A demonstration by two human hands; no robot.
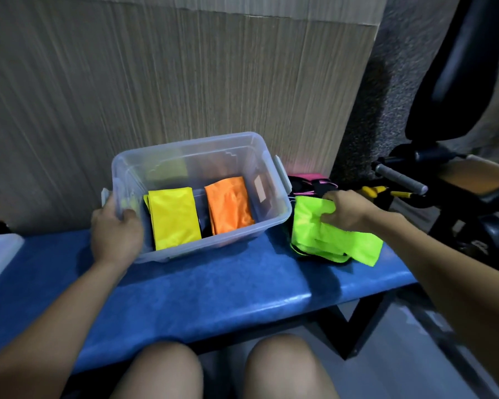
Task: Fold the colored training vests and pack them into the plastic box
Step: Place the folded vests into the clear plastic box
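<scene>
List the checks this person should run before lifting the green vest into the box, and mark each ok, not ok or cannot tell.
1. Box steadied: ok, the left hand grips its near left corner.
2. Green vest gripped: ok, the right hand pinches its top edge.
3. Green vest folded: not ok, it lies loose and spread on the pile beside the box.
4. Room in the box: ok, a gap shows between the yellow vest and the orange vest.
5. Box open: ok, no lid on it.
6. Vests left in the pile underneath: cannot tell.
</scene>
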